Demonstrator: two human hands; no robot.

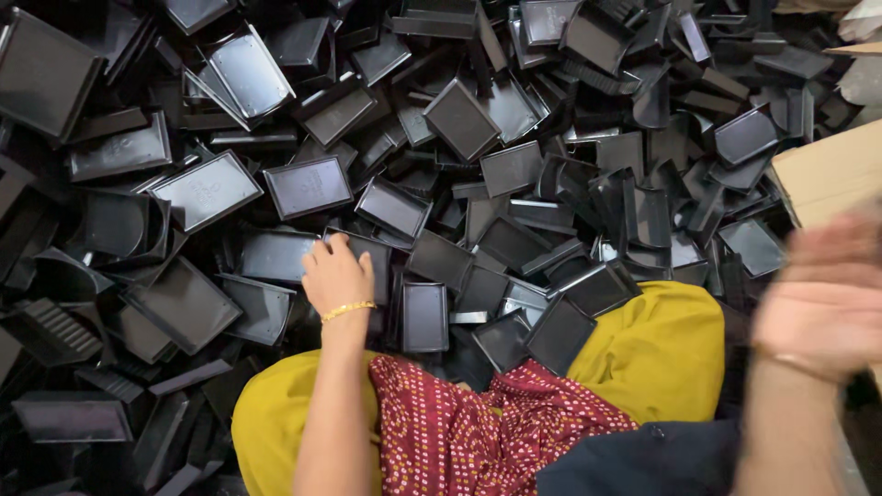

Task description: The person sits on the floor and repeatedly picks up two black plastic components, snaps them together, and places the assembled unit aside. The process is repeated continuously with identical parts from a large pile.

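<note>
Blurring right hand (827, 294), grip unreadable

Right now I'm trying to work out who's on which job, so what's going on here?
A person sits on the floor in yellow trousers, facing a big heap of black plastic trays. Their left hand rests on one black tray at the near edge of the heap, fingers curled over it. Their right hand is raised at the side, blurred, beside a cardboard box; it seems empty.

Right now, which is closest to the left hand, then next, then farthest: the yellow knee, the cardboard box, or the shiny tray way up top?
From the left hand:
1. Yellow knee, just below.
2. Shiny tray, top left.
3. Cardboard box, far right.
</note>
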